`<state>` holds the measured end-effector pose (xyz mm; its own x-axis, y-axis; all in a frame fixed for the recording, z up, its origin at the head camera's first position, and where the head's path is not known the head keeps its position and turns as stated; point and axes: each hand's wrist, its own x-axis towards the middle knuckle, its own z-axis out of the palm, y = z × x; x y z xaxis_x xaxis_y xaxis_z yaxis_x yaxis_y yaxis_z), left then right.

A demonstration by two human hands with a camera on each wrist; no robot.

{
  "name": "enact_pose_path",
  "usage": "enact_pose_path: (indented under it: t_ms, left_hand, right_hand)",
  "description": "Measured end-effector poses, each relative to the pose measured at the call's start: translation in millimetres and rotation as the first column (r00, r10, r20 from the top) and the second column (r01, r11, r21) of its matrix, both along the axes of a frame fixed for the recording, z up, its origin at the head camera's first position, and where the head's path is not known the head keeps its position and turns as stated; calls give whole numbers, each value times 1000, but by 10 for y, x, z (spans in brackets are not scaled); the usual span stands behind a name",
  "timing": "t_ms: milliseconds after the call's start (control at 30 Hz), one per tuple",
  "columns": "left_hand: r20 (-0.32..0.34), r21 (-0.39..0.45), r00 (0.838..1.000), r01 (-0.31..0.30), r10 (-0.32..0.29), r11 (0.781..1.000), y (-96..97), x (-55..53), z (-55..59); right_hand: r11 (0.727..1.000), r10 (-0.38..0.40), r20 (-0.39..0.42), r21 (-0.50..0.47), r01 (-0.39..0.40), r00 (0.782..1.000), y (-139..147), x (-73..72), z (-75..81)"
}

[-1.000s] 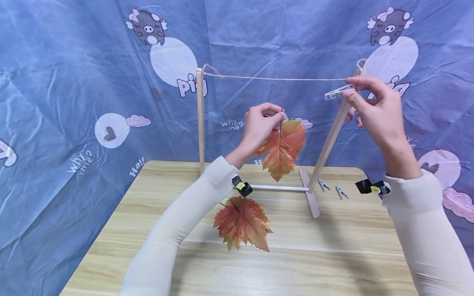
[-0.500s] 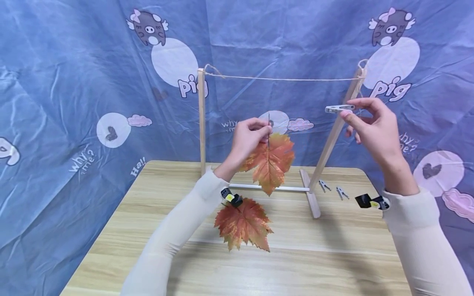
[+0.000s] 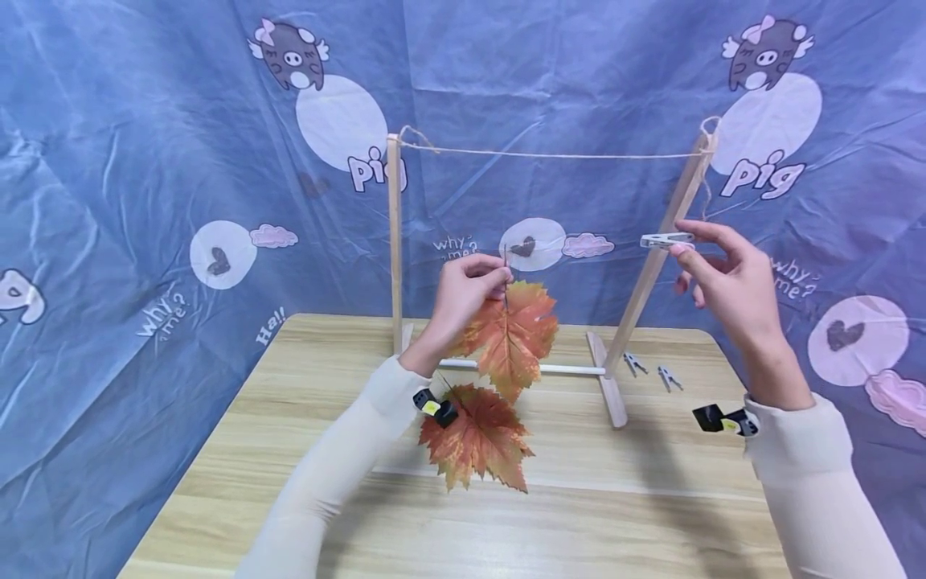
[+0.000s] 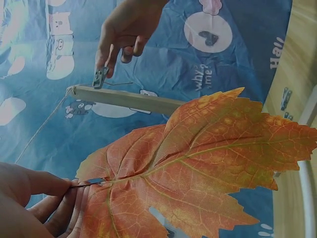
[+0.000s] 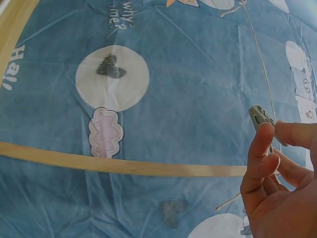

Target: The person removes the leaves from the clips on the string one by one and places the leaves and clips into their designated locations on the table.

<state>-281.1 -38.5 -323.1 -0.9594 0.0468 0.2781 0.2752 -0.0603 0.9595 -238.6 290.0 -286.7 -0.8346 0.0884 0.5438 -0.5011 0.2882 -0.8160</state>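
Nearest the person, a flat orange-red maple leaf (image 3: 475, 438) with jagged lobes lies on the pale wood-grain table (image 3: 629, 515). Just beyond it, at about 12 o'clock, the left hand (image 3: 463, 293) holds up a second leaf (image 3: 515, 338) of the same kind, its thin dark stem pinched between thumb and curled fingers (image 4: 47, 186); the blade hangs down, its tip overlapping the lying leaf in the head view. The wrist view shows raised veins and a mottled orange surface.

At roughly 2 o'clock the right hand (image 3: 727, 281) is raised, thumb and forefinger pinching a small pale clothespin (image 3: 665, 240), which points level toward the left; the other fingers are loosely bent. The clip sits against the slanted right post in the head view; whether they touch is unclear.

Farther back stands a light wooden frame (image 3: 394, 241) of slim square posts with a white round bar low down and a rough twine string (image 3: 550, 153) stretched taut across its top. Two more small clothespins (image 3: 651, 370) lie on the table at 1 o'clock beside the frame's right foot. Behind everything hangs a creased blue cloth backdrop (image 3: 145, 161) printed with cartoon pigs.
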Motion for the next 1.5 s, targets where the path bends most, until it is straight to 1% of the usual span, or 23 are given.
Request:
enact_pose_path:
  t_ms: [33, 100, 267, 433, 467, 567, 667, 767, 833, 900, 1000, 1033, 1133, 1267, 1367, 1500]
  left_hand:
    - [2, 2, 1000, 2, -2, 1000, -11, 8, -17]
    - [7, 9, 1000, 4, -5, 1000, -33, 19, -55]
    - [25, 11, 1000, -6, 5, 1000, -85, 36, -142]
    - [54, 27, 999, -6, 5, 1000, -126, 47, -215]
    - [60, 29, 998, -6, 5, 1000, -134, 53, -227]
    - [76, 35, 997, -5, 3, 999, -159, 61, -279]
    - [91, 33, 996, -10, 7, 999, -189, 77, -342]
    - [109, 38, 994, -13, 9, 999, -221, 81, -421]
    - [124, 44, 992, -10, 4, 999, -239, 79, -481]
    - [144, 49, 990, -6, -1, 999, -257, 69, -554]
    - [164, 49, 986, -4, -4, 999, -283, 60, -672]
    - [168, 49, 986, -7, -1, 999, -288, 61, -708]
    - [182, 49, 983, -14, 5, 999, -301, 59, -828]
    - [223, 39, 975, -15, 5, 999, -316, 61, -976]
    - [239, 25, 971, -19, 12, 999, -336, 59, -1060]
    - [254, 15, 967, -31, 26, 999, -368, 50, -1140]
  right_hand:
    - [1000, 16, 4, -24, -16, 1000, 6, 7, -23]
    - [999, 24, 17, -44, -23, 1000, 14, 22, -71]
    - [999, 4, 52, -46, -1, 999, 25, 57, -198]
    - [995, 45, 72, -94, -38, 996, 27, 67, -333]
    - [995, 41, 79, -92, -34, 996, 25, 71, -360]
    - [999, -20, 101, -25, 22, 995, 14, 88, -448]
    - [996, -79, 125, 48, 74, 989, 0, 105, -533]
    - [995, -92, 147, 61, 84, 985, 5, 108, -623]
    - [998, -62, 166, 7, 62, 984, 20, 100, -689]
    - [997, -18, 173, -68, 30, 985, 40, 89, -764]
    - [986, 49, 181, -168, -18, 982, 66, 71, -889]
    - [983, 59, 186, -183, -24, 981, 73, 72, -927]
    - [979, 65, 223, -202, -20, 973, 92, 84, -1042]
    - [980, 52, 274, -197, 3, 960, 128, 121, -1164]
    - [982, 42, 303, -188, 17, 952, 158, 129, -1223]
    - [984, 27, 341, -173, 35, 940, 204, 126, -1294]
